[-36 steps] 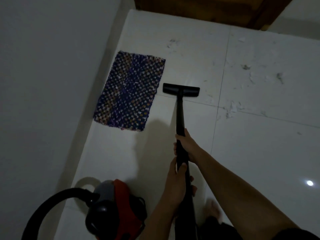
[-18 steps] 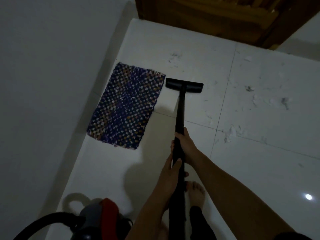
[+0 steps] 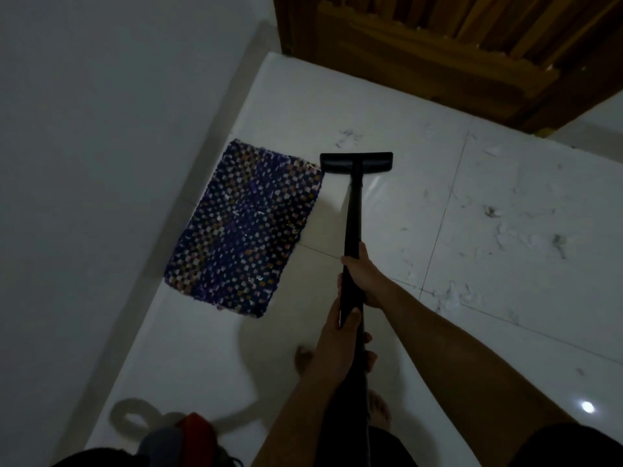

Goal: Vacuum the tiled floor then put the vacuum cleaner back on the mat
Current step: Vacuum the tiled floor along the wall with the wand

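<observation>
Both my hands grip the black vacuum wand [image 3: 353, 210]. My right hand [image 3: 362, 273] holds it higher up the tube, my left hand [image 3: 338, 338] just below. The black floor nozzle [image 3: 356, 162] rests flat on the white tiled floor [image 3: 397, 230], touching the top right corner of the blue patterned mat [image 3: 246, 227]. The red and grey vacuum body [image 3: 183, 436] sits at the bottom edge, partly cut off. Dust and lint scraps [image 3: 492, 212] lie scattered on the tiles to the right.
A grey wall [image 3: 101, 163] runs along the left beside the mat. A wooden door [image 3: 455, 52] closes off the far end. My bare feet [image 3: 377, 406] stand under the wand. A light glare [image 3: 587, 406] shines on the tile at lower right.
The nozzle has slid forward along the floor, from the mat's lower right side up to its top corner. I have stepped forward, and the vacuum body has dropped toward the frame's bottom.
</observation>
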### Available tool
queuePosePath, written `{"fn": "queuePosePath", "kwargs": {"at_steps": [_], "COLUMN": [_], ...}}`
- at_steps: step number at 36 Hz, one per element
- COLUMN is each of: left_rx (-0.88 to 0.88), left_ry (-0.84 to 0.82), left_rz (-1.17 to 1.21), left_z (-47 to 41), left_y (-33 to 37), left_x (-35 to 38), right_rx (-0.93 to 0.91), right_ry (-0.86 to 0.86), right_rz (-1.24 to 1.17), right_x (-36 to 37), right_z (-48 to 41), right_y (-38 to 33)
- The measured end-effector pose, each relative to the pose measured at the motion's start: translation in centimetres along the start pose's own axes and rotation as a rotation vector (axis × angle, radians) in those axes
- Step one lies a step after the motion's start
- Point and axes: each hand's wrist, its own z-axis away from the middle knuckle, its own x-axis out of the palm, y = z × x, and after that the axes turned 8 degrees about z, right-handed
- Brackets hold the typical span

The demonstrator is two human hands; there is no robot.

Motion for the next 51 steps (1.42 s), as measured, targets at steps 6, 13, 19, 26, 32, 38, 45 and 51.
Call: {"fn": "queuePosePath", "kwargs": {"at_steps": [6, 13, 19, 26, 32, 38, 45, 51], "left_rx": [0.023, 0.001, 0.072, 0.092, 0.079, 0.109, 0.138, 0.197], "left_ry": [0.002, 0.013, -0.010, 0.052, 0.093, 0.128, 0.119, 0.115], "left_rz": [0.001, 0.000, 0.030, -0.011, 0.052, 0.098, 0.128, 0.117], "left_z": [-1.7, -4.0, -6.0, -9.1, -11.2, -13.4, -15.6, -16.2], "left_y": [4.6, 9.4, 12.5, 15.3, 17.5, 20.2, 22.3, 23.2], "left_x": [-0.1, -1.3, -1.7, -1.0, -0.8, -1.8, -3.1, -3.1], "right_rx": [0.007, 0.019, 0.011, -0.002, 0.010, -0.015, -0.021, -0.029], "right_ry": [0.007, 0.007, -0.025, -0.042, -0.086, -0.110, -0.103, -0.115], "right_rz": [0.092, 0.140, 0.183, 0.272, 0.327, 0.399, 0.475, 0.439], "right_x": [1.0, 2.6, 3.4, 3.3, 3.6, 5.2, 6.6, 7.0], "right_z": [-2.7, -5.8, -8.4, -11.5, -13.3, -15.9, -17.4, -19.0], "right_y": [-4.5, -9.1, -12.3, -15.7, -18.7, -21.8, -24.5, -25.1]}}
